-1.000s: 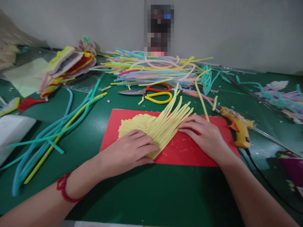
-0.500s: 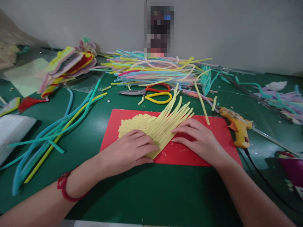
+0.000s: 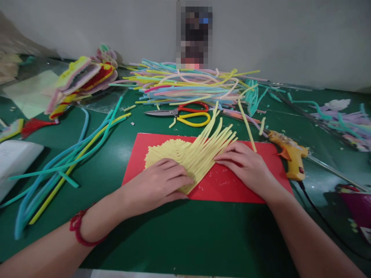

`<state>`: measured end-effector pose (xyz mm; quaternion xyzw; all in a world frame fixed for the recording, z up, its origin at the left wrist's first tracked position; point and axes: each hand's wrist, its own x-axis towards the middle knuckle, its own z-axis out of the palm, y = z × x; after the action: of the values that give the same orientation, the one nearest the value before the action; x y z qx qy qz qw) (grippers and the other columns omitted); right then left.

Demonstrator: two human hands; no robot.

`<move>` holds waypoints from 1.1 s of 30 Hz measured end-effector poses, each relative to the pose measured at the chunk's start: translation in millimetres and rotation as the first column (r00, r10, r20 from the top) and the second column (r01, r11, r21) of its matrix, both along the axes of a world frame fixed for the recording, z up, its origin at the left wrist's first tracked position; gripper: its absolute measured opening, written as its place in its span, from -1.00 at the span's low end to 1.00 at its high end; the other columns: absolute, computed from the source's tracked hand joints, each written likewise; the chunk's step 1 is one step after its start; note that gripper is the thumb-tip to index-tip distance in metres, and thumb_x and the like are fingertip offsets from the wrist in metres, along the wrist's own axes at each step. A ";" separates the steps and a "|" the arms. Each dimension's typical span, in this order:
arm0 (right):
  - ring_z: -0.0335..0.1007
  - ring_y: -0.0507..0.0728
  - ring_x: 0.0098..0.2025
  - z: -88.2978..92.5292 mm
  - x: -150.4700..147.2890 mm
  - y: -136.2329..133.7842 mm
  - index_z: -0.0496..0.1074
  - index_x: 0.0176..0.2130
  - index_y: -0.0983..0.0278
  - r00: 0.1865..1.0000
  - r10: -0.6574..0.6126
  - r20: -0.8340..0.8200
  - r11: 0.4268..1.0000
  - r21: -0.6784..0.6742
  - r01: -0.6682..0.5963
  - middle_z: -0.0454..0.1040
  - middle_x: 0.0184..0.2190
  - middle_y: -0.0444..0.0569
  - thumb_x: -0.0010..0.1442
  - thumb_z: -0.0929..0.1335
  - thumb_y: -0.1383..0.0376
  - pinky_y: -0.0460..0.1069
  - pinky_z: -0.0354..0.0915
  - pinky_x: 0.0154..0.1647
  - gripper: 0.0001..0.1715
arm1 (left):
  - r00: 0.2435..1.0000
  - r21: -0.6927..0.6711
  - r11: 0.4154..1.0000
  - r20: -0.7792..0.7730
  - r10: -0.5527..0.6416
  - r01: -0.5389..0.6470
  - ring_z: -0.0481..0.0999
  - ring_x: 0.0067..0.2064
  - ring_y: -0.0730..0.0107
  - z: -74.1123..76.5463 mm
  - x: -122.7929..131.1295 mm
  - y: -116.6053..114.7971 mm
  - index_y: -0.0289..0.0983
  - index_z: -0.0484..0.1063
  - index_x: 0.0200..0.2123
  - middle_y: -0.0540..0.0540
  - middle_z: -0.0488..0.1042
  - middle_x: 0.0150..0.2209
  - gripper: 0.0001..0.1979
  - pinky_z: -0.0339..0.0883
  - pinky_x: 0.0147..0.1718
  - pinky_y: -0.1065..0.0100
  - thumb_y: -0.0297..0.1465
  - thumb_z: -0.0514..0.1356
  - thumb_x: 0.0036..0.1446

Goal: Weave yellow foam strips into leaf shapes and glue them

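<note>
A fan of pale yellow pipe cleaners [image 3: 191, 152] lies on a red board [image 3: 232, 185] in the middle of the green table. My left hand [image 3: 158, 183] rests flat on the lower left part of the yellow piece, fingers stretched out. My right hand [image 3: 246, 164] lies flat on the board with its fingertips against the right edge of the yellow strands. Neither hand holds anything. A loose yellow strand [image 3: 247, 124] runs up from behind my right hand.
Scissors with red and yellow handles [image 3: 185, 113] lie beyond the board. A yellow glue gun [image 3: 291, 154] with a black cord sits at the right. A heap of coloured pipe cleaners [image 3: 191, 85] is at the back, long blue and yellow strands [image 3: 66, 162] at the left, finished fuzzy pieces [image 3: 84, 79] at the far left.
My right hand slid left and down along the yellow strands, then back up slightly. My left hand stayed pressed on the piece.
</note>
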<state>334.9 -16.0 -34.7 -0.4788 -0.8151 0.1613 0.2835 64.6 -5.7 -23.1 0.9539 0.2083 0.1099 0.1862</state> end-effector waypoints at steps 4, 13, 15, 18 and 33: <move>0.38 0.07 -0.18 -0.2 0.3 0.5 0.48 -0.25 0.18 1.000 0.004 -0.009 1.000 -0.008 -0.004 0.41 -0.25 -0.06 0.28 0.28 0.37 0.00 0.35 -0.11 -0.81 | 1.000 -0.004 1.000 0.012 -0.006 0.006 0.39 -0.14 0.31 -1.0 -0.2 0.0 -0.27 0.36 -0.07 -0.06 0.48 -0.21 -0.77 0.21 -0.10 0.27 -0.29 0.07 0.29; 0.37 0.09 -0.15 2.1 -3.0 -1.6 0.48 -0.20 0.21 0.999 0.046 -0.026 0.999 -0.026 -0.046 0.41 -0.23 -0.02 0.29 0.28 0.33 0.01 0.35 -0.10 -0.82 | 1.000 -0.005 1.000 0.016 -0.003 0.003 0.39 -0.15 0.32 -1.1 -0.2 -0.4 -0.27 0.36 -0.08 -0.06 0.48 -0.22 -0.78 0.21 -0.12 0.28 -0.30 0.09 0.28; 0.37 0.09 -0.16 2.7 -5.2 -2.0 0.48 -0.21 0.22 0.997 0.070 -0.037 0.996 -0.044 -0.071 0.41 -0.23 -0.01 0.30 0.26 0.33 0.02 0.35 -0.10 -0.80 | 1.000 -0.002 1.000 0.017 -0.003 0.003 0.39 -0.15 0.32 -1.1 -0.6 -0.3 -0.26 0.36 -0.07 -0.06 0.48 -0.22 -0.78 0.22 -0.11 0.27 -0.30 0.08 0.28; 0.37 0.08 -0.16 3.5 -7.3 -2.2 0.47 -0.22 0.23 0.995 0.090 -0.040 0.994 -0.057 -0.092 0.41 -0.24 -0.01 0.32 0.24 0.32 0.01 0.35 -0.10 -0.78 | 1.000 0.000 1.000 0.019 -0.002 0.002 0.39 -0.13 0.31 -1.3 -0.8 0.1 -0.25 0.36 -0.06 -0.07 0.49 -0.21 -0.77 0.22 -0.10 0.27 -0.29 0.07 0.29; 0.39 0.10 -0.20 7.4 -15.9 -4.6 0.53 -0.24 0.20 0.993 0.118 -0.007 0.992 -0.051 -0.119 0.41 -0.25 0.00 0.28 0.28 0.32 -0.01 0.36 -0.23 -0.79 | 0.998 -0.147 0.988 0.049 0.045 -0.038 0.38 -0.10 0.34 4.7 -7.1 5.5 -0.16 0.41 -0.09 -0.03 0.46 -0.12 -0.80 0.15 -0.06 0.30 -0.34 0.20 0.19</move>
<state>319.0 -20.6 -27.3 -0.4364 -0.8372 0.1996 0.2624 57.5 -0.2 -18.4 0.9300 0.2306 0.1232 0.2584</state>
